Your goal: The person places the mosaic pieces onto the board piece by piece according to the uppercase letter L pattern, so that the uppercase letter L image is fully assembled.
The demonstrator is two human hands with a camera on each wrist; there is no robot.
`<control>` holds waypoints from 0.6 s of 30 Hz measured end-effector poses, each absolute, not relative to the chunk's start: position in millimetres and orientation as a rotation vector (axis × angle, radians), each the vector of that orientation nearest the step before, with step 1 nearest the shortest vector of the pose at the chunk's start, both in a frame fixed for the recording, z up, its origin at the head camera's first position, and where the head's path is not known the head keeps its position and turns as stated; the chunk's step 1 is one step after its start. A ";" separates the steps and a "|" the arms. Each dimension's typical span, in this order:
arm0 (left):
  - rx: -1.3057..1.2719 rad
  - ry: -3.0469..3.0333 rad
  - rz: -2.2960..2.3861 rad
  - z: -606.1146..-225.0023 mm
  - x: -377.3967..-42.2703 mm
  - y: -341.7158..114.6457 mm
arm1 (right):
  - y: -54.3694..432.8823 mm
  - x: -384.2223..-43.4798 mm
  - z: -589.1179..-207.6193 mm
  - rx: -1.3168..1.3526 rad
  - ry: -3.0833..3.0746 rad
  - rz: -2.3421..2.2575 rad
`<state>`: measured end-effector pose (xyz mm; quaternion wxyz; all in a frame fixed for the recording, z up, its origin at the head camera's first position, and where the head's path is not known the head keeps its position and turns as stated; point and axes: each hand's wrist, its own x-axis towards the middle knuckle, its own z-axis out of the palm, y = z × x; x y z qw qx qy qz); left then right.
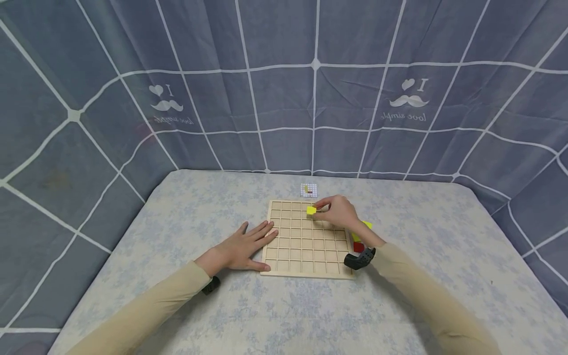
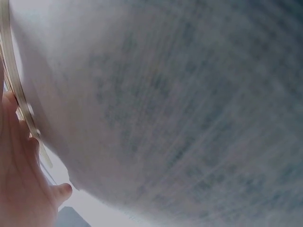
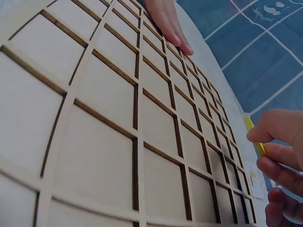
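Note:
A square wooden grid board (image 1: pixel 301 241) with raised dividers lies on the table. Over its far rows my right hand (image 1: pixel 340 213) pinches a yellow block (image 1: pixel 311 210) between thumb and fingertips; the right wrist view shows the same yellow block (image 3: pixel 255 136) edge-on, held above the far end of the grid. My left hand (image 1: pixel 244 246) rests flat with spread fingers on the board's left edge. In the left wrist view the palm side of that hand (image 2: pixel 23 184) appears beside the board's wooden edge (image 2: pixel 19 90). No block shows in the board's visible cells.
Beside the board's right edge lie more yellow blocks (image 1: pixel 367 225) and a red block (image 1: pixel 358 247), partly hidden by my right wrist. Just beyond the far edge sits a small printed grid card (image 1: pixel 308 190) with coloured squares. A blue-grey curtain (image 1: pixel 284 98) hangs behind the floral-covered table (image 1: pixel 199 197).

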<state>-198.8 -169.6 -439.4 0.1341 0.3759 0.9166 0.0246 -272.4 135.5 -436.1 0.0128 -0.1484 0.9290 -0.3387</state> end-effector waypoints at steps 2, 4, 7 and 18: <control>1.084 2.655 0.071 -439.3 -199.2 -169.7 | 131.3 -274.2 -437.3 -0.481 2.875 -1.061; 1.078 2.653 0.066 -439.6 -199.6 -170.0 | 127.5 -276.1 -438.8 -0.494 2.857 -1.070; 1.082 2.654 0.071 -440.4 -199.9 -170.5 | 122.5 -278.1 -439.6 -0.527 2.835 -1.078; 1.089 2.648 0.054 -438.7 -199.6 -169.8 | 107.5 -282.1 -441.9 -0.534 2.820 -1.050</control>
